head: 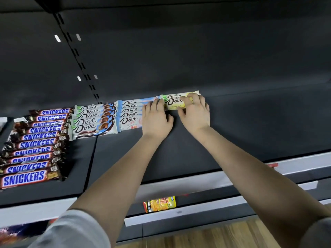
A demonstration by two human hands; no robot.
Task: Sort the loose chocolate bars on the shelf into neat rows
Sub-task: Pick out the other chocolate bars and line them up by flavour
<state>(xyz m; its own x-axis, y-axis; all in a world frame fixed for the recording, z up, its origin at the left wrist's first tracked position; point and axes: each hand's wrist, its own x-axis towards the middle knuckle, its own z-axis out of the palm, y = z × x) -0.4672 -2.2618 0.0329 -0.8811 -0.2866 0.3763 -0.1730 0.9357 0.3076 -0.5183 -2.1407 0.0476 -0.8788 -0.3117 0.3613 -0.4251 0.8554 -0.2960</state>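
Two hands on the shelf (179, 151), was that it?

Yes, both reaching to the far side. The right hand (195, 113) held a yellow Dove bar (174, 102): its fingers curved over the right end and the thumb sat against the near edge. The left hand (156, 117) lay flat with its fingers straight, the tips touching that bar's left end, just where it met the next row.

Where did the bar lie?

Flat on the shelf near the back wall, lengthwise left to right, just beside the right ends of the pink-and-blue Dove bars (129, 115). I couldn't tell whether it touched them, since the left hand covered the seam.

And the others?

Three rows ran from far to near, each bar overlapping the next. The pink-and-blue ones were in the middle, a row of blue-and-brown Dove bars (93, 120) stood to their left, and a longer row of Snickers bars (34, 142) came further left, reaching almost to the near edge.

Anything else?

One yellow snack packet (159, 204) lay on the lower shelf (197, 204), a grey sleeve (75, 230) showed on the left arm, and a wooden floor (215, 235) lay below.
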